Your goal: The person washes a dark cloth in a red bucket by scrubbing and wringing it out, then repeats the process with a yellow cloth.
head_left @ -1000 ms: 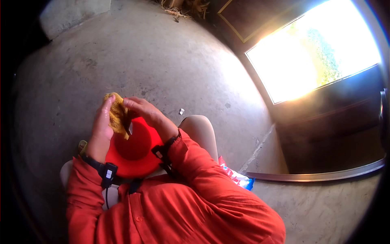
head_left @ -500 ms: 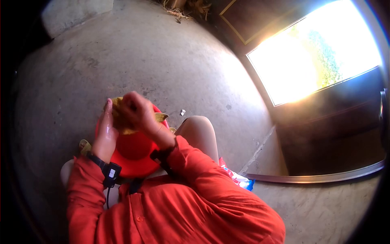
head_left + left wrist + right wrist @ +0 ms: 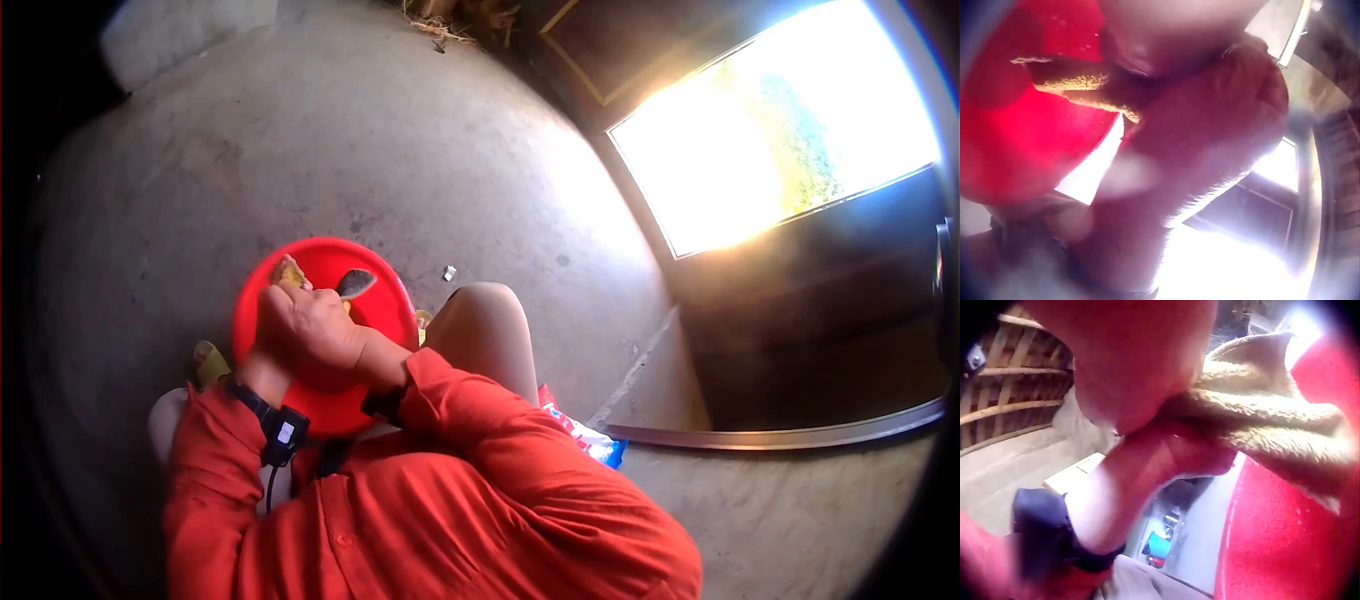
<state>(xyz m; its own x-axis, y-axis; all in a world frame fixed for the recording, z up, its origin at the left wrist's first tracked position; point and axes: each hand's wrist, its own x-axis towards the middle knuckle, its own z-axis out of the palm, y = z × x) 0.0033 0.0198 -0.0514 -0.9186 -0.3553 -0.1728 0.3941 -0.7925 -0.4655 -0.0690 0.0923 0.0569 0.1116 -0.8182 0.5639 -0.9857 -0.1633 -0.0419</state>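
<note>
Both hands are together over a red plastic basin [image 3: 265,275] and grip a yellow terry cloth [image 3: 291,272]. My right hand [image 3: 328,325] lies across the front and covers most of my left hand [image 3: 272,318] in the head view. One end of the cloth pokes out past the fingers; a greyish flap [image 3: 356,283] shows on the other side. In the right wrist view the folded cloth [image 3: 1272,419] hangs bunched from the hands in front of the basin wall. The left wrist view shows its folds [image 3: 1079,82] against the red plastic.
The basin stands between the person's knees [image 3: 490,330]. A slipper [image 3: 210,365] shows at left. A red, white and blue packet [image 3: 590,435] lies by the right thigh, and a small white scrap [image 3: 450,272] on the concrete floor [image 3: 330,130]. A bright doorway [image 3: 760,130] is at right.
The hands, earlier apart with the cloth spread between them, have come together and lower over the basin. The cloth is now bunched in them, and more of the basin shows.
</note>
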